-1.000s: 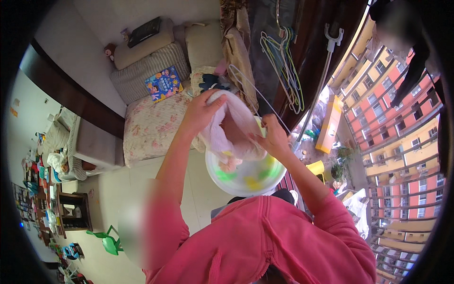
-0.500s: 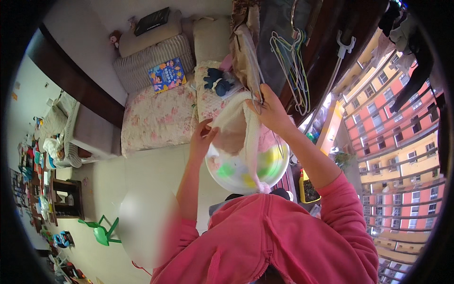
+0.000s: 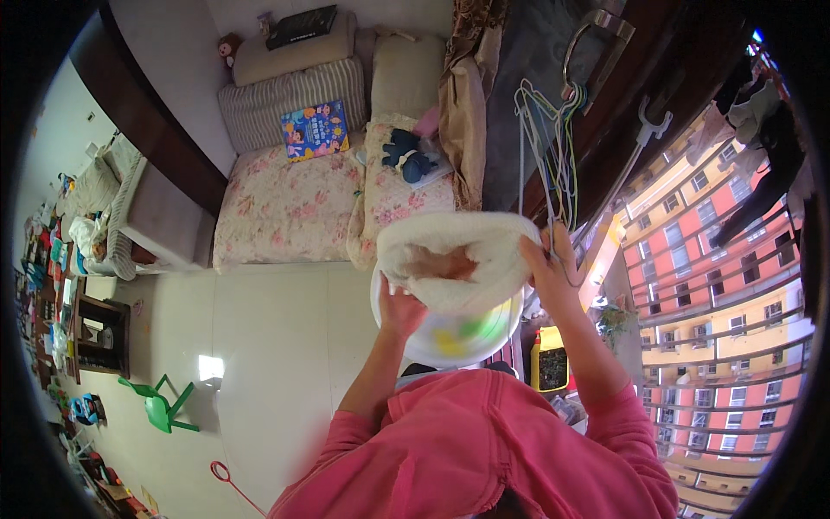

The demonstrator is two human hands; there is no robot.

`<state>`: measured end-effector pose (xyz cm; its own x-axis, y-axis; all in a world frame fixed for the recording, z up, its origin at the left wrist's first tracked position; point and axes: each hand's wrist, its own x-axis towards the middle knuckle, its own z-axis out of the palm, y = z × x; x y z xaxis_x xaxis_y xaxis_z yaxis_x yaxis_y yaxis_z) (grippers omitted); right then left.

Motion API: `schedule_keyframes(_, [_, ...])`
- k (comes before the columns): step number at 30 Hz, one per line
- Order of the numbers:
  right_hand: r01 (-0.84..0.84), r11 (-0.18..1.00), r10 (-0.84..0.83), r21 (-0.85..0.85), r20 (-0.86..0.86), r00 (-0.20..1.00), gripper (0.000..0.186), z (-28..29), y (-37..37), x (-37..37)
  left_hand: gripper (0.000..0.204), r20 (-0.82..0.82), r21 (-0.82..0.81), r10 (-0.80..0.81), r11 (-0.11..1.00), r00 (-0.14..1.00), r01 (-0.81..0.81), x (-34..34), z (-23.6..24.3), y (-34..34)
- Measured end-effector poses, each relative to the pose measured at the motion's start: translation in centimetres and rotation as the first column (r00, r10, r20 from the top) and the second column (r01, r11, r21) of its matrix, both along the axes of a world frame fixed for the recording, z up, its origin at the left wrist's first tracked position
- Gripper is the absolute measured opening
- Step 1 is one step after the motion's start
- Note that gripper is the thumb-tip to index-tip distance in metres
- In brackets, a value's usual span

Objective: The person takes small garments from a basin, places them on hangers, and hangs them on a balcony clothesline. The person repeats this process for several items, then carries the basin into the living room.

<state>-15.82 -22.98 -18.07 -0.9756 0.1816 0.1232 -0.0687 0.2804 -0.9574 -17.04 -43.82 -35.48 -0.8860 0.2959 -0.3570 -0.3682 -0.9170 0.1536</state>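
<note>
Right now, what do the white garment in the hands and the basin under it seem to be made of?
White garment: probably fleece or terry cloth; its surface looks thick, fuzzy and matte, and it folds softly. Basin: likely plastic; its white rim is smooth and slightly glossy, with light showing through.

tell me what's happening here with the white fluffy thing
A person in a pink top holds a fluffy white garment up with both hands, above a white basin holding coloured items. The left hand grips it from below; the right hand holds its right edge, close to a bunch of wire hangers. A bed with floral bedding lies beyond.
</note>
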Motion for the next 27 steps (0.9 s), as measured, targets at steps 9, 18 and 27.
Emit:
schedule_keyframes(9, [-0.118, 0.967, 0.126, 0.224, -0.021, 0.992, 0.026, -3.8, 4.0, 4.0, 0.037, 0.004, -0.075, 0.049, 0.996, 0.999, -0.048, -7.3, -1.6, -5.4])
schedule_keyframes(18, [-0.048, 0.948, 0.014, 0.316, 0.107, 0.994, 0.01, -4.1, 10.4, 4.7, 0.027, -0.252, -0.717, -0.411, 0.688, 0.876, 0.117, -9.7, 8.1, -2.7])
schedule_keyframes(27, [-0.607, 0.789, 0.595, -0.095, 0.363, 0.717, 0.017, -4.9, 2.6, 0.1, 0.029, -0.195, -0.945, -0.668, 0.325, 0.718, 0.046, -10.5, 15.4, -2.6])
